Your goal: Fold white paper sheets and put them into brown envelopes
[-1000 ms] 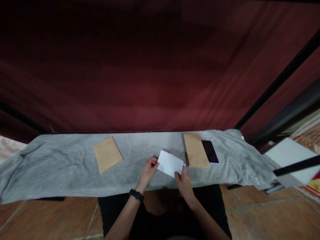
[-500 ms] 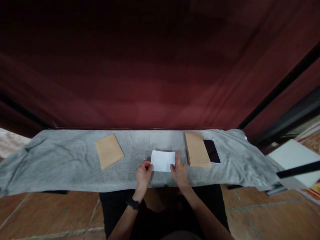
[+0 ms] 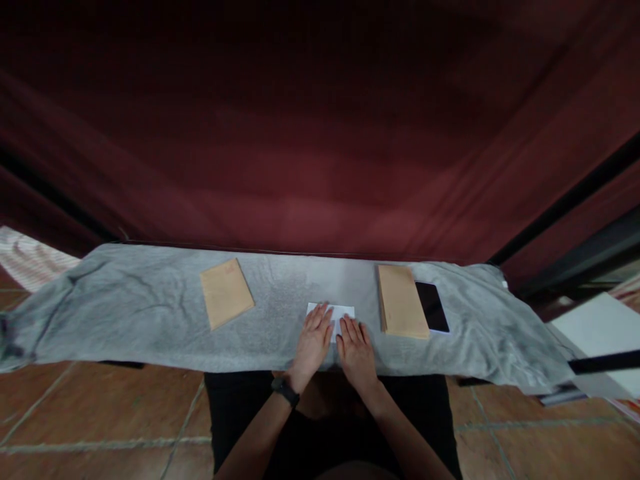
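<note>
A white sheet of paper [image 3: 339, 311], seemingly folded, lies flat on the grey cloth in front of me, largely covered by my hands. My left hand [image 3: 314, 335] rests on its left part, palm down with fingers stretched out. On the right part lies my right hand [image 3: 356, 347], also flat, fingers extended. Neither hand grips anything. To the right sits a stack of brown envelopes [image 3: 403, 300]. Farther left a single brown envelope [image 3: 227, 293] lies at an angle, with a faint reddish mark near its top.
A dark-screened phone or tablet [image 3: 433, 307] lies partly beside the envelope stack. The grey cloth [image 3: 150, 313] covers the narrow table and is wrinkled at both ends. A dark red panel [image 3: 310, 220] rises behind it. A white board-like object [image 3: 597, 333] stands at the right.
Both hands have gone from holding the paper by its side edges to lying flat on top of it. The whole view has shifted slightly.
</note>
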Demonstrator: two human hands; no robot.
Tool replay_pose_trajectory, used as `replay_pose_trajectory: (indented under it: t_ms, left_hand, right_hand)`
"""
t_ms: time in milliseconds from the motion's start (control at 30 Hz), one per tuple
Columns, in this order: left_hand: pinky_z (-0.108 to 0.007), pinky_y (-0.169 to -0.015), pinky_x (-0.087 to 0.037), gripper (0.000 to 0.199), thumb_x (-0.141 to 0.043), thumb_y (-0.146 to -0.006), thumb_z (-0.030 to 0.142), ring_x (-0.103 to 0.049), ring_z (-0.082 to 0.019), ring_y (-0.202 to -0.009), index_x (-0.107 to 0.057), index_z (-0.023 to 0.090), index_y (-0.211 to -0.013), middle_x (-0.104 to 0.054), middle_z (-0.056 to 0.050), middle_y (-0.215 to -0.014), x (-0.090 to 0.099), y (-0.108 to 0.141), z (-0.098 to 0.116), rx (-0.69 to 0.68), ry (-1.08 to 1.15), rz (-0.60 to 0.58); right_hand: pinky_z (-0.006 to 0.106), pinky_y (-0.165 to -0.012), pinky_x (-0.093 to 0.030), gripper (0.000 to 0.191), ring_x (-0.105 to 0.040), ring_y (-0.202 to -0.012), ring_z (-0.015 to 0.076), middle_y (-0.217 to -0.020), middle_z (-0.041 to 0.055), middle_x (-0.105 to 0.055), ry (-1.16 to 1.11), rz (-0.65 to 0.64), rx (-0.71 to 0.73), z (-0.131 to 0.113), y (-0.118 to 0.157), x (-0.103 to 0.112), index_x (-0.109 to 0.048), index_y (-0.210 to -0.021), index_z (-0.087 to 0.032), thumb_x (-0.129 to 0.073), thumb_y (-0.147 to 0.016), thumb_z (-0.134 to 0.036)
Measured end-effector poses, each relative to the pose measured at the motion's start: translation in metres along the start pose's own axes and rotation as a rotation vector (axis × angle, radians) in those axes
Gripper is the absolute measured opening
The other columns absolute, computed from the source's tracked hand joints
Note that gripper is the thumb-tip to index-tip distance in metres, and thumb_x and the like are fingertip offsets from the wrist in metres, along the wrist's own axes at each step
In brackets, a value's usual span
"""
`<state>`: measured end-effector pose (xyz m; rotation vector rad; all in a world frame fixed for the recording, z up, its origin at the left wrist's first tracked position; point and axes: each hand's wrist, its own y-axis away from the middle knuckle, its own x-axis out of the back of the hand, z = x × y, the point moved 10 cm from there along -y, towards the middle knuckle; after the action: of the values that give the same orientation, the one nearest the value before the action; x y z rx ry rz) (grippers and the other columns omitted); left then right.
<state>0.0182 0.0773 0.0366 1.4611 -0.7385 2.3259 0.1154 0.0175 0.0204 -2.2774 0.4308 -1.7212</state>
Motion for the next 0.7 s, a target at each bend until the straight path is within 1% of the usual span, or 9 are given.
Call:
replay_pose_trajectory:
  t_ms: [33,100,133,200,333,433,533,633,700]
  left_hand:
    - [-0.042,-0.117,-0.032,0.045,-0.036,-0.101,0.028,-0.039,-0.022,-0.142,-0.048,0.018,-0.142,-0.046,-0.010,-0.152,-0.009,-0.002,0.007,-0.042,-0.003,-0.042]
    - [-0.045,-0.120,-0.027,0.049,-0.032,-0.102,0.035,-0.033,-0.023,-0.146,-0.043,0.017,-0.147,-0.040,-0.010,-0.156,-0.023,-0.003,0.014,-0.079,-0.031,-0.110]
    - [-0.045,-0.121,-0.024,0.052,-0.031,-0.103,0.038,-0.030,-0.023,-0.147,-0.041,0.017,-0.149,-0.037,-0.010,-0.157,-0.027,-0.003,0.015,-0.078,-0.048,-0.127]
    - [-0.046,-0.122,-0.021,0.055,-0.028,-0.103,0.041,-0.027,-0.023,-0.149,-0.035,0.017,-0.152,-0.034,-0.010,-0.159,-0.030,-0.002,0.011,-0.058,-0.075,-0.127]
    - [-0.046,-0.122,-0.022,0.059,-0.028,-0.102,0.042,-0.025,-0.023,-0.149,-0.029,0.015,-0.155,-0.034,-0.012,-0.158,-0.022,0.002,-0.009,0.013,-0.109,-0.088]
    - [-0.046,-0.122,-0.022,0.059,-0.029,-0.102,0.041,-0.028,-0.024,-0.148,-0.031,0.014,-0.154,-0.036,-0.013,-0.157,-0.015,0.006,-0.027,0.071,-0.135,-0.078]
    - [-0.046,-0.122,-0.022,0.059,-0.028,-0.101,0.040,-0.030,-0.024,-0.147,-0.033,0.012,-0.153,-0.037,-0.013,-0.157,-0.012,0.010,-0.041,0.105,-0.165,-0.079]
    - [-0.048,-0.122,-0.021,0.058,-0.029,-0.101,0.038,-0.029,-0.026,-0.148,-0.035,0.012,-0.152,-0.036,-0.013,-0.157,-0.008,0.012,-0.046,0.133,-0.196,-0.050]
    - [-0.050,-0.122,-0.019,0.058,-0.030,-0.101,0.036,-0.027,-0.027,-0.148,-0.034,0.010,-0.152,-0.035,-0.015,-0.157,-0.004,0.012,-0.043,0.150,-0.215,-0.011]
  right_hand:
    - [0.046,-0.117,-0.027,0.047,-0.046,-0.137,0.0237,-0.147,0.0120,-0.052,0.009,-0.005,-0.002,-0.001,0.002,-0.002,-0.047,-0.145,-0.015,-0.036,-0.101,-0.023]
    - [0.047,-0.117,-0.027,0.048,-0.044,-0.139,0.0242,-0.149,0.0118,-0.049,0.024,-0.013,0.000,-0.003,0.004,-0.003,-0.045,-0.147,-0.014,-0.034,-0.100,-0.019]
    - [0.047,-0.117,-0.027,0.049,-0.043,-0.139,0.0245,-0.150,0.0118,-0.048,0.031,-0.015,0.001,-0.004,0.005,-0.003,-0.044,-0.147,-0.013,-0.034,-0.100,-0.018]
    - [0.049,-0.117,-0.028,0.050,-0.042,-0.140,0.0260,-0.151,0.0129,-0.045,0.045,-0.007,-0.004,-0.003,0.007,-0.001,-0.042,-0.148,-0.013,-0.035,-0.099,-0.018]
    - [0.052,-0.117,-0.029,0.053,-0.043,-0.139,0.0290,-0.153,0.0160,-0.041,0.058,0.016,-0.020,0.003,0.009,0.006,-0.036,-0.151,-0.011,-0.038,-0.100,-0.023]
    - [0.053,-0.116,-0.030,0.054,-0.044,-0.139,0.0302,-0.152,0.0168,-0.041,0.057,0.008,-0.015,0.008,0.011,0.008,-0.033,-0.153,-0.011,-0.038,-0.101,-0.028]
    - [0.054,-0.116,-0.031,0.055,-0.044,-0.139,0.0311,-0.152,0.0169,-0.043,0.051,-0.002,-0.015,0.013,0.015,0.010,-0.034,-0.152,-0.011,-0.037,-0.102,-0.033]
    - [0.053,-0.116,-0.030,0.055,-0.043,-0.139,0.0309,-0.152,0.0159,-0.043,0.067,-0.009,-0.002,0.017,0.020,0.012,-0.035,-0.152,-0.011,-0.037,-0.103,-0.036]
    - [0.052,-0.116,-0.030,0.055,-0.043,-0.139,0.0304,-0.152,0.0150,-0.044,0.070,-0.011,0.014,0.017,0.023,0.013,-0.035,-0.152,-0.012,-0.037,-0.103,-0.036]
